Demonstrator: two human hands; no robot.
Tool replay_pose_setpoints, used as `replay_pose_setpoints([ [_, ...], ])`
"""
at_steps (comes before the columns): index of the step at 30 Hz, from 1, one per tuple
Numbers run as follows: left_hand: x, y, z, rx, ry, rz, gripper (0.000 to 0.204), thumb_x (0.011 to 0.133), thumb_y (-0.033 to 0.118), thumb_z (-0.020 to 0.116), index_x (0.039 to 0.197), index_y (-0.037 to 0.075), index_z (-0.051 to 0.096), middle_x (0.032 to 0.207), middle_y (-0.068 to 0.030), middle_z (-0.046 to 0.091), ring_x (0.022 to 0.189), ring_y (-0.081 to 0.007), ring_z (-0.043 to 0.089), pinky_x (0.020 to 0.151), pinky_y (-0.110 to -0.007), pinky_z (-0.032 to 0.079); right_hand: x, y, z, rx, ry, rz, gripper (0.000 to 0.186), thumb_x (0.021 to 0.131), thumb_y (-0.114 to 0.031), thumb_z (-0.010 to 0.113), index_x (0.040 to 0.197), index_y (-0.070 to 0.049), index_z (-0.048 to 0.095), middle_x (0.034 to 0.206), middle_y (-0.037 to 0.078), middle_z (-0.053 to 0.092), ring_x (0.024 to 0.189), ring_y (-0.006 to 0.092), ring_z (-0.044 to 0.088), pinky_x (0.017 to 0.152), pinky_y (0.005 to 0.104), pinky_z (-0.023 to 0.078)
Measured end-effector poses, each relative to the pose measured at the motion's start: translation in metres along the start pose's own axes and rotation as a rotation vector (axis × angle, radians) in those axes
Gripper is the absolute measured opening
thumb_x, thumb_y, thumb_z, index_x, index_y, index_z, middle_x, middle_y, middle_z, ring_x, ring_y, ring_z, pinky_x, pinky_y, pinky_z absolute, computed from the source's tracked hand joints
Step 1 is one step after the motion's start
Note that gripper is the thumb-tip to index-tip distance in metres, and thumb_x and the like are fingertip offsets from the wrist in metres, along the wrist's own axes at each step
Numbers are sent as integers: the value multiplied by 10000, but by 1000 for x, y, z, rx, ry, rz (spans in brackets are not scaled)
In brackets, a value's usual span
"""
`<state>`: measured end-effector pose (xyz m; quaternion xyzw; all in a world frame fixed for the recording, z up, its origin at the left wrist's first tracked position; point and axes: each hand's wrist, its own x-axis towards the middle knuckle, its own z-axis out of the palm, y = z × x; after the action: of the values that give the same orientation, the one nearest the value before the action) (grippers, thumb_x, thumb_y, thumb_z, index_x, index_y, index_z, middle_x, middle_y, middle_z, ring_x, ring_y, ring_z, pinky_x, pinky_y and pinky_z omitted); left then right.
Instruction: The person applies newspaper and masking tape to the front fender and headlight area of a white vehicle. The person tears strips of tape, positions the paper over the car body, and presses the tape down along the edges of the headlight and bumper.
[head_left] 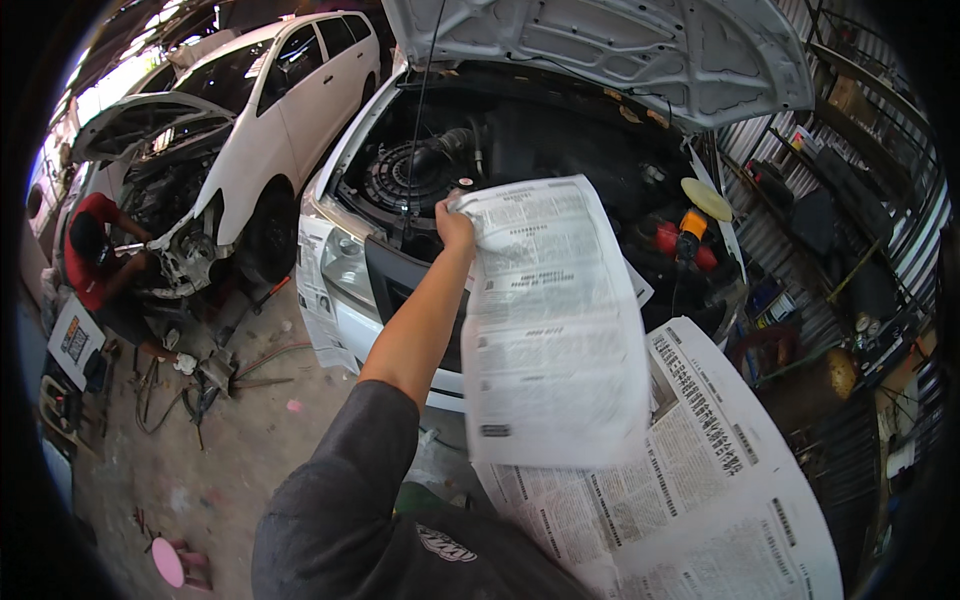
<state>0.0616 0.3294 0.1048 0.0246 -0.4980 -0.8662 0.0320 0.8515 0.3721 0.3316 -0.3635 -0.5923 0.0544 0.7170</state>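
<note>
My left hand [455, 222] grips the upper left corner of a newspaper sheet [550, 330], which hangs over the front of a white car [345, 325] with its hood raised. A second, larger spread of newspaper [740, 500] fills the lower right of the view; my right hand is not visible. More paper [320, 300] hangs over the car's left front corner in the view. At the right of the engine bay sits an orange-and-black polisher [690, 240] with a yellow pad [706, 198], beside a red object [668, 238].
A co-worker in red [95, 255] works at a second white car [270, 100] on the left. Tools and hoses [190, 395] lie on the concrete floor [200, 480], with a pink stool [180, 565]. Cluttered metal shelving [850, 110] lines the right wall.
</note>
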Motion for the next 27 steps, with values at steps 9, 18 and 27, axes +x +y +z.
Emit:
replay_pose_setpoints([
  [9, 33, -42, 14, 209, 398, 169, 405, 836, -84, 479, 1235, -21, 510, 1214, -259, 580, 1149, -394, 577, 1003, -437, 452, -8, -7, 63, 111, -332, -210, 337, 1012, -297, 617, 1022, 35, 674, 1018, 177, 695, 929, 245, 634, 791, 383, 512],
  [18, -71, -25, 15, 462, 330, 467, 762, 878, 60, 646, 1512, -49, 237, 1465, -344, 306, 1404, -468, 294, 1167, -549, 244, -31, -46, 130, 281, -796, -545, 351, 1008, -309, 626, 1019, 39, 671, 1025, 201, 689, 929, 266, 637, 781, 403, 517],
  [27, -353, 77, -109, -139, -1738, 427, 665, 945, 519, 634, 1363, 11, 537, 1395, -216, 545, 1303, -362, 516, 1141, -536, 340, -52, -95, 181, 494, -1121, -802, 366, 1004, -322, 635, 1016, 43, 668, 1031, 225, 684, 930, 287, 641, 771, 424, 522],
])
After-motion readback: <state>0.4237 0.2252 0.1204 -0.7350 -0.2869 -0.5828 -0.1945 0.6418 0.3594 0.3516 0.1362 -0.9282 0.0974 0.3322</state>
